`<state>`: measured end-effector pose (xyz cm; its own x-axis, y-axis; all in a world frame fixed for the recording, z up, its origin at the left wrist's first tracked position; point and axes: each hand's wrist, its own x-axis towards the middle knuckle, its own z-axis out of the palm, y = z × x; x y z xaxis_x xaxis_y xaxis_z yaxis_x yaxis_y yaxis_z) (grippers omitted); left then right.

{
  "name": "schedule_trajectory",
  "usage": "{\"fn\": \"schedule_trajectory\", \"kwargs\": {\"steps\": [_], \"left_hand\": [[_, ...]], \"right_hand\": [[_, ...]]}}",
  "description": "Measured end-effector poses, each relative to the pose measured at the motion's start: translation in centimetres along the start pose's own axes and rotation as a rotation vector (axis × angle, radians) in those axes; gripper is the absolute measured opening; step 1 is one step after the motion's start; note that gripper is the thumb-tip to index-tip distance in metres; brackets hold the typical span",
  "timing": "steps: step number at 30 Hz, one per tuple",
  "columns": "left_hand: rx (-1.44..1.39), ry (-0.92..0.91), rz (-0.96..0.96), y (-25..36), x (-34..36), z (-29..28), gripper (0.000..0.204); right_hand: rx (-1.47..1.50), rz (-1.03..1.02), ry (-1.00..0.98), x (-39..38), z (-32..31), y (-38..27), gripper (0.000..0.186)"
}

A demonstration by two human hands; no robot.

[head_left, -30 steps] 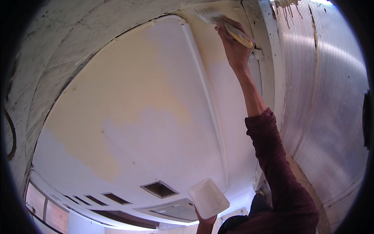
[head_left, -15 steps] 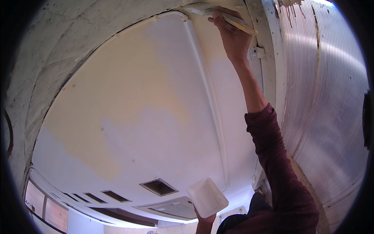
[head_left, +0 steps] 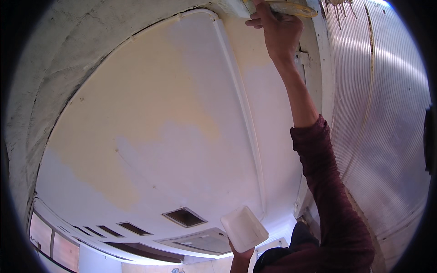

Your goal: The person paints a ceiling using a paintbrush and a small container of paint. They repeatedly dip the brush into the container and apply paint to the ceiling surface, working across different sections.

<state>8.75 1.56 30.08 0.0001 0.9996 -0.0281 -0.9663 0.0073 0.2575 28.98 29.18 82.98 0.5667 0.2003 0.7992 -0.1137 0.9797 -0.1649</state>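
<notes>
A paintbrush (head_left: 295,8) with a yellowish handle is gripped in my right hand (head_left: 284,35), high at the top of the view. Its pale bristle end points left, up by the top edge of the wall, partly cut off by the frame; whether it touches the surface is hard to tell. Low in the middle, my left hand (head_left: 241,255) holds a shallow white rectangular tray (head_left: 244,229) by its lower side. Pale smears show inside the tray. The left fingers are mostly hidden behind it.
The wall (head_left: 159,150) has cream and whitish patches, with a raised white strip (head_left: 243,100) running down it. Rough grey concrete (head_left: 63,63) borders it at left. A ribbed translucent panel (head_left: 378,100) stands on the right. A square opening (head_left: 185,217) sits low in the wall.
My right hand has shifted a little to the right and up, and the brush handle's end has risen, so the brush lies more level. The tray has barely moved.
</notes>
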Motion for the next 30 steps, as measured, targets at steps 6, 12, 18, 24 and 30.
{"fn": "schedule_trajectory", "kwargs": {"steps": [6,12,18,24,30], "left_hand": [[0.034,0.029,0.012,0.2,-0.2,1.1,0.054],[-0.066,-0.033,-0.031,0.3,0.5,-0.5,0.055],[-0.103,-0.021,-0.073,-0.2,0.7,0.0,0.059],[-0.126,-0.041,-0.119,-0.6,0.8,-0.2,0.060],[-0.101,-0.043,-0.129,-0.9,0.8,0.3,0.060]], "right_hand": [[0.143,0.028,-0.003,-0.5,0.4,2.7,0.030],[-0.095,0.001,-0.171,0.4,-0.2,1.1,0.026],[-0.176,-0.007,-0.187,1.0,-1.2,-0.1,0.030],[-0.164,0.089,-0.125,0.3,-2.5,0.8,0.038],[-0.093,0.173,-0.085,-0.7,-3.0,1.1,0.036]]}}
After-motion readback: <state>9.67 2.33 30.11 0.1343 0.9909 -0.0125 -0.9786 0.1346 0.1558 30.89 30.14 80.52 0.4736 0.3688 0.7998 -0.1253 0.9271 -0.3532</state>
